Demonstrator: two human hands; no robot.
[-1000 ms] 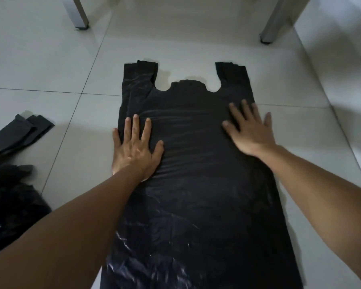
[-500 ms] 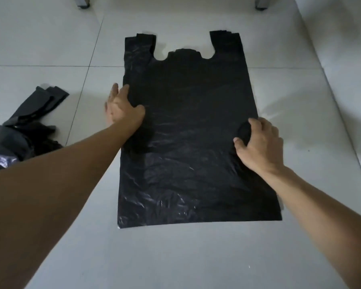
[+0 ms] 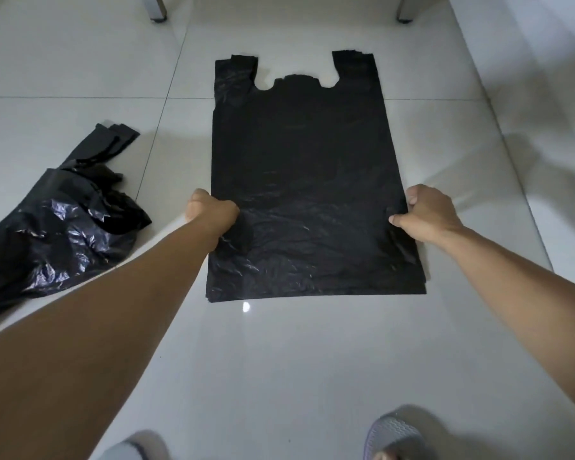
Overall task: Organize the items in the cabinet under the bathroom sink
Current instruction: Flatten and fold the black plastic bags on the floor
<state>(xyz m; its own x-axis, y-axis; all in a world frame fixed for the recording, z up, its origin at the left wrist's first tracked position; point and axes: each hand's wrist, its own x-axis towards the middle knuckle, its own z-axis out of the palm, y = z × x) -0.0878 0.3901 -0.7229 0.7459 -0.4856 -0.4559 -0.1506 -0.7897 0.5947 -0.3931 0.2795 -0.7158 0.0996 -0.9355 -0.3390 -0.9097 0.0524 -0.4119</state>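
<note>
Black plastic bag (image 3: 306, 180) flat on tile, side edges pinched by left hand (image 3: 211, 212) and right hand (image 3: 429, 214).

One head-worn wide-angle view looks forward and steeply down at the tiled floor (image 3: 279, 360) from close above, slippers at the frame's bottom edge.

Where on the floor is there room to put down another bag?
Bare tile lies right of the flat black bag, out toward the wall, and in front of its bottom edge, before the slippers. The strip between it and the crumpled bags is narrow, with the left hand there. The right hand grips the bag's other edge.
</note>
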